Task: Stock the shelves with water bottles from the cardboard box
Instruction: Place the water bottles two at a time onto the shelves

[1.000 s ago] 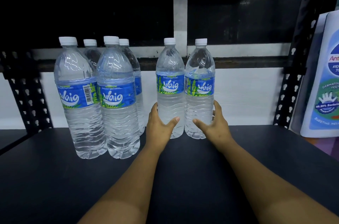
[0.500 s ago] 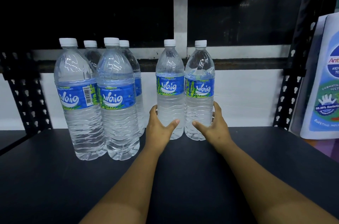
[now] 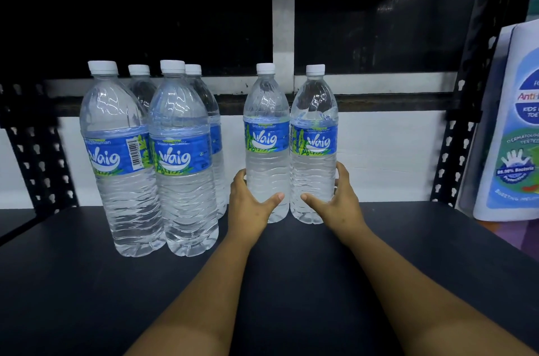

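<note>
Near the middle of the dark shelf (image 3: 87,282), two upright clear plastic water bottles with blue labels (image 3: 267,148) are stood touching side by side. The left one is gripped low by the left hand (image 3: 248,205), the right one by the right hand (image 3: 339,205), fingers curled around each. Four larger matching bottles (image 3: 175,157) are clustered towards the shelf's left edge; a white pouch (image 3: 513,128) is propped at the right edge.

Both bare forearms stretched forward, left hand (image 3: 248,204) curled in a grip, thumb pointing inward, right hand (image 3: 339,204) mirroring it
</note>
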The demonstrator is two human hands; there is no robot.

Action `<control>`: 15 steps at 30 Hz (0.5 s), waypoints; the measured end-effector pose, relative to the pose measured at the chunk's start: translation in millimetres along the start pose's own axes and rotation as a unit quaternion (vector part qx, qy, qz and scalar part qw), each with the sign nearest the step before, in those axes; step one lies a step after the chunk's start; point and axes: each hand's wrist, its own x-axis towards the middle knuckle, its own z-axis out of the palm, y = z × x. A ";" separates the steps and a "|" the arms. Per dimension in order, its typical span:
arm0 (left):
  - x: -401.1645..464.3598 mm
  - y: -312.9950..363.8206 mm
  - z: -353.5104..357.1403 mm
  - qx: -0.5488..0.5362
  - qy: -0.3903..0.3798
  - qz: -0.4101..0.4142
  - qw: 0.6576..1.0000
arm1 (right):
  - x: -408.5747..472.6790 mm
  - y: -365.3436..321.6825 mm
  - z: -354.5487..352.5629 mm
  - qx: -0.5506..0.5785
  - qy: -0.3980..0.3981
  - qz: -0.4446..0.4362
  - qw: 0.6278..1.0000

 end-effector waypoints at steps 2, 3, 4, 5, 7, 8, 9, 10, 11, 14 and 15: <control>0.5 -0.9 0.0 0.002 0.001 0.000 1.000 | 0.4 1.8 0.7 -0.004 0.004 0.001 1.000; 0.6 -0.9 0.0 0.003 0.000 0.000 1.000 | 0.6 2.5 0.8 -0.005 0.005 0.001 1.000; 0.7 -0.5 0.3 0.004 -0.002 0.000 1.000 | 1.2 3.3 0.9 -0.006 0.006 0.001 1.000; 0.6 0.2 0.5 0.005 -0.004 -0.001 1.000 | 1.5 3.6 1.0 -0.005 0.006 0.000 1.000; 0.2 1.9 1.6 0.000 -0.013 -0.006 1.000 | 1.0 2.7 1.2 0.000 0.006 0.001 1.000; -0.1 2.1 2.0 -0.006 -0.020 -0.009 1.000 | 0.4 1.2 1.1 0.004 0.005 0.003 1.000; -0.4 2.1 2.2 -0.012 -0.027 -0.011 1.000 | -0.2 0.3 1.2 0.008 0.001 0.007 1.000; -0.7 1.6 2.2 -0.018 -0.031 -0.012 0.999 | -0.7 -0.2 1.0 0.010 -0.004 0.010 1.000; -0.8 1.2 1.7 -0.023 -0.034 -0.013 0.999 | -1.0 -0.2 0.7 0.009 -0.007 0.012 1.000; -0.8 0.6 -0.6 -0.027 -0.038 -0.017 0.999 | -0.3 0.2 -0.4 0.002 -0.005 0.011 1.000; -1.0 0.8 -1.5 -0.027 -0.039 -0.018 0.999 | -0.1 0.3 -0.6 -0.001 -0.004 0.012 1.000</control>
